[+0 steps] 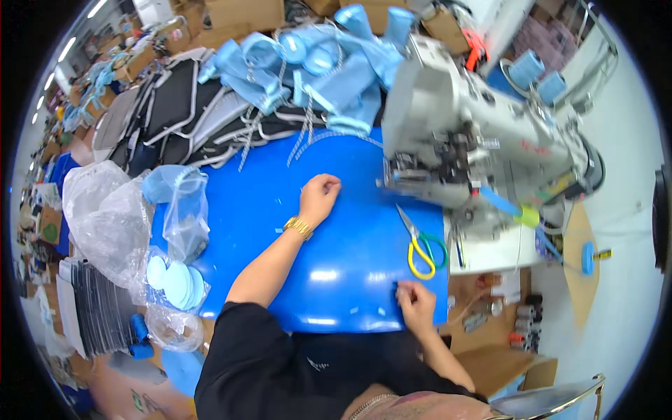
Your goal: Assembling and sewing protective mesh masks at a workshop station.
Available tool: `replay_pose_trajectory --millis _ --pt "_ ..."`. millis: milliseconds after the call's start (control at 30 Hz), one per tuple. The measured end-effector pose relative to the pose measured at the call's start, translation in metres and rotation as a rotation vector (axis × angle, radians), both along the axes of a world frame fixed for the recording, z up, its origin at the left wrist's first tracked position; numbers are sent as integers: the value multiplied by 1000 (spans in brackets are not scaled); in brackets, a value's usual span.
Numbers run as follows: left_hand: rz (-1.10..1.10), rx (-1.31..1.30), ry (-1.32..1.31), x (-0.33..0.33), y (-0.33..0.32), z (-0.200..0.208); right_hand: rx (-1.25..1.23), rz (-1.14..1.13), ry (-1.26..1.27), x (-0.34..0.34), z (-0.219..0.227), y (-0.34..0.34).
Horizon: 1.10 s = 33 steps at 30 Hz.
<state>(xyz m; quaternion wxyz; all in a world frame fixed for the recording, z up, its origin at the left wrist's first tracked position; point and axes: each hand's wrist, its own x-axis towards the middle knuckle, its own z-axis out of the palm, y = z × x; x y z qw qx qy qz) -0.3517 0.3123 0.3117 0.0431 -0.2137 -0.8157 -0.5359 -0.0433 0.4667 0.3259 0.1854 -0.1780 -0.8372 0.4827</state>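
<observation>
My left hand (320,197), with a gold watch (299,227) at the wrist, is over the middle of the blue work surface (280,210). Its fingers are curled together, and what they hold, if anything, cannot be made out. Near the surface's front right edge, my right hand (418,306) is closed too, a small dark bit showing at its fingertips. Just beyond that hand lie scissors (424,253) with one yellow and one green handle, blades pointing away. To their right stands a grey-white sewing machine (462,133).
Light blue fabric pieces (336,77) with zipper-like strips are heaped at the back, beside black panels with grey edging (173,98). Clear plastic bags (105,217) and pale blue discs (183,285) lie left. Thread cones (526,68) stand behind the machine.
</observation>
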Motion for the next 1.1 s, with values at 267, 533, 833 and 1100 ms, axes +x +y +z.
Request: replay_pose_trajectory --millis 267,533,833,1100 --pt "1 -113 212 94 -20 1 -117 8 48 -7 7 -2" --pt "-47 427 65 65 53 65 -186 -19 116 -11 -7 -1" --pt "-16 136 354 44 67 113 -174 27 87 -8 -5 -2" --pt "-68 576 -477 35 72 98 -203 80 55 -9 -5 3"
